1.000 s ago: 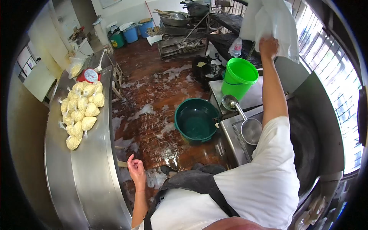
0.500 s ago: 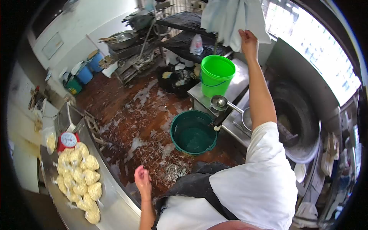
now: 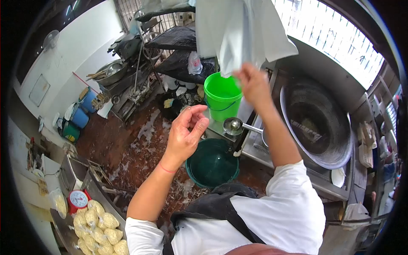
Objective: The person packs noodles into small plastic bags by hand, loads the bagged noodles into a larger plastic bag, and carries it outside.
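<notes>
My left hand (image 3: 185, 134) is raised in front of me, fingers slightly curled and thumb apart, with nothing in it. My right hand (image 3: 253, 87) is smeared by motion at the lower edge of the white hanging sheets (image 3: 242, 34); whether it grips them I cannot tell. Just below and left of the right hand, a bright green bucket (image 3: 221, 104) stands on a metal counter. In front of it lies a metal ladle (image 3: 236, 124). Beneath my left hand, a dark green tub (image 3: 212, 163) sits lower down.
A large dark wok (image 3: 314, 123) fills the stove at right. At lower left, several tied bags of pale yellow food (image 3: 100, 225) lie on a metal table beside a red scale (image 3: 78, 199). Shelves covered in black plastic (image 3: 174, 38) stand ahead. The reddish floor (image 3: 140, 140) looks wet and littered.
My left hand has risen from low at my side to chest front. My right hand has come down and left from the side of the white sheets. The view has shifted right.
</notes>
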Motion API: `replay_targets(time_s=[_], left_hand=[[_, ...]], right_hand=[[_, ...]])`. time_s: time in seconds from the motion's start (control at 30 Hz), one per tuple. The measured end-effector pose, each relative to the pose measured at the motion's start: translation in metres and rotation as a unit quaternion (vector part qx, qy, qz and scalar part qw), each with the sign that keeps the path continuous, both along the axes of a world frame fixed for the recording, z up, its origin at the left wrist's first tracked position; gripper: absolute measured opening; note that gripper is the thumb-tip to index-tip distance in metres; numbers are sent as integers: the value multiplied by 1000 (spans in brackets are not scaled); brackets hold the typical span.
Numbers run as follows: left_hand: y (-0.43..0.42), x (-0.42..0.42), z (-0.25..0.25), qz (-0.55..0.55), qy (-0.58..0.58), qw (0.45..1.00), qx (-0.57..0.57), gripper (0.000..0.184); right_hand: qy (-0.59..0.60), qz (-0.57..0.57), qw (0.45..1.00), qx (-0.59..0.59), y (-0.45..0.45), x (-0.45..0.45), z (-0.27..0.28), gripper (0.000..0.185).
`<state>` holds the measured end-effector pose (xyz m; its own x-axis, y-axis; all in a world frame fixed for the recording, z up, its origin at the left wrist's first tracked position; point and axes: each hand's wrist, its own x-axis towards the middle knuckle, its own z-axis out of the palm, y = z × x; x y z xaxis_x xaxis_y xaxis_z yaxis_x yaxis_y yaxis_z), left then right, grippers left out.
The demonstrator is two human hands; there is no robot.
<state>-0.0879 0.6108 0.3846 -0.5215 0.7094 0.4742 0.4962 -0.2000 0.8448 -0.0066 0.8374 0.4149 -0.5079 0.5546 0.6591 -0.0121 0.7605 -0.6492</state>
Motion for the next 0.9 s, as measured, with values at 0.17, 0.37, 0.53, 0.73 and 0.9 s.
replay_targets(time_s=[0.17, 0.37, 0.53, 0.73, 0.9], left_hand=[[49, -32, -18, 38, -33, 994, -100, 60], [51, -87, -137, 174, -11, 976, -132, 30], [-4, -55, -150, 189, -41, 960, -202, 29], [-94, -41, -190, 272, -56, 944, -178, 42], [-199, -16, -216, 380, -80, 900, -200, 38]], right_hand=[[-99, 261, 949, 146, -67, -23, -132, 11], [-273, 432, 859, -9, -84, -14, -155, 22], [-76, 223, 969, 76, -28, -33, -99, 37], [-428, 527, 733, -41, -41, -108, -184, 28], [-465, 533, 651, -276, -130, -143, -231, 14]])
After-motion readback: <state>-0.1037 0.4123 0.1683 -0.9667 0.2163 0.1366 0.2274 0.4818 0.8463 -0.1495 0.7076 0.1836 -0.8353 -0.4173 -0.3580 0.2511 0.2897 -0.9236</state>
